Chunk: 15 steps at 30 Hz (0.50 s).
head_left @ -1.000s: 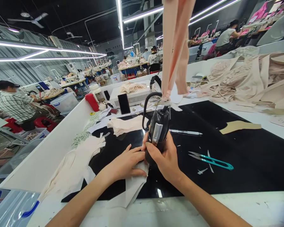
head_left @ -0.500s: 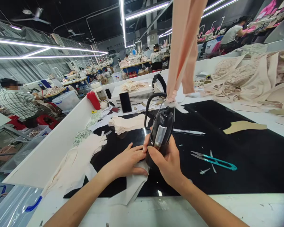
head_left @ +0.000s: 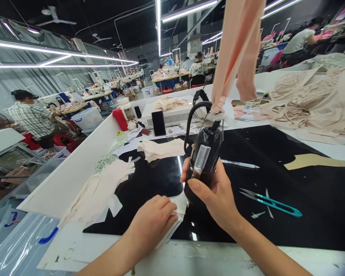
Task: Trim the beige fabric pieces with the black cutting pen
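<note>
My right hand (head_left: 218,195) is wrapped round a black corded hand tool (head_left: 204,155) with a silver metal plate on its side. The tool stands upright over the black board, hung by its top from a peach cloth strip (head_left: 232,50). Left of the tool's lower end, my left hand (head_left: 155,218) is closed on a pale fabric piece (head_left: 180,203), fingers curled over its edge. Part of that fabric is under the hand. The tool's lowest tip is hidden. A stack of pale cut pieces (head_left: 161,149) lies behind, and more fabric pieces (head_left: 103,191) lie to the left.
Teal thread snips (head_left: 278,205), a pen (head_left: 240,164) and a tan pattern strip (head_left: 313,161) lie right on the black board (head_left: 261,149). A phone (head_left: 158,123) leans on a white box (head_left: 175,119). Beige garments (head_left: 313,103) are heaped back right. Several people work at machines beyond.
My left hand has gone from spread flat on the fabric to fingers curled on it, slightly nearer me. The right hand still grips the tool. The whole view has shifted slightly.
</note>
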### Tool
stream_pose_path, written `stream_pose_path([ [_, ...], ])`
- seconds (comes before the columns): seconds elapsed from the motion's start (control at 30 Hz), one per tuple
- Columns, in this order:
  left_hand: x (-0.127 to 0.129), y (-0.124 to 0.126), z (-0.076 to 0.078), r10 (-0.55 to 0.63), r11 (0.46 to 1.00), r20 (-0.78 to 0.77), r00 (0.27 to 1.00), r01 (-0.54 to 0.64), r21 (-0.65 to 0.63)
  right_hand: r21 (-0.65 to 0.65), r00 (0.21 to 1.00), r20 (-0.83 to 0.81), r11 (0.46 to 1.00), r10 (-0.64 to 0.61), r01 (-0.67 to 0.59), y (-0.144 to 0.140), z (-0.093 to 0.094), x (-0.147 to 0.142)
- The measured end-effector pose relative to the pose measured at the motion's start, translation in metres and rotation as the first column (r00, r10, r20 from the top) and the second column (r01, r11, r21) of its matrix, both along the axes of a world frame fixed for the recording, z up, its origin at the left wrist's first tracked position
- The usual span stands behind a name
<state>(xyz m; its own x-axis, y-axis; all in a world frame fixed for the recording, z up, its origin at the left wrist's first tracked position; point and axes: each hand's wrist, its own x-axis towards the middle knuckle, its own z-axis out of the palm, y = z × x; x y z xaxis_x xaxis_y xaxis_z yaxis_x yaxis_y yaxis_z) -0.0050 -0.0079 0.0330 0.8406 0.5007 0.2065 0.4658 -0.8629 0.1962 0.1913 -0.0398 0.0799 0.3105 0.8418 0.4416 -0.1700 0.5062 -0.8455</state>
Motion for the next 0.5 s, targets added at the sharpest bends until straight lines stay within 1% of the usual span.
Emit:
stream_pose_path([
  [0.07,-0.004,-0.006,-0.005,-0.024,0.999,-0.004,1.0,0.024,0.029,-0.052,0.998,0.065,0.999,0.009,-0.006,0.001,0.004,0.001],
  [0.13,-0.009,-0.004,-0.007,-0.09,0.994,0.004,0.996,0.09,0.06,-0.075,0.992,0.128,0.997,-0.003,0.013,0.001,0.007,0.001],
  [0.23,-0.016,0.006,-0.003,-0.217,0.973,0.012,0.976,0.215,0.084,-0.014,0.987,0.158,0.999,-0.041,0.044,0.001,0.009,-0.003],
  [0.3,-0.02,0.013,0.001,-0.267,0.961,0.019,0.963,0.265,0.084,0.037,0.987,0.144,0.997,-0.074,0.069,0.002,0.007,-0.006],
  [0.4,-0.023,0.017,0.003,-0.286,0.958,0.043,0.957,0.284,0.053,0.069,0.989,0.108,0.994,-0.097,0.09,0.002,0.001,-0.009],
  [0.5,-0.02,0.018,-0.001,-0.21,0.978,0.107,0.972,0.21,0.012,0.065,0.995,0.071,0.996,-0.073,0.069,0.001,-0.007,-0.01],
])
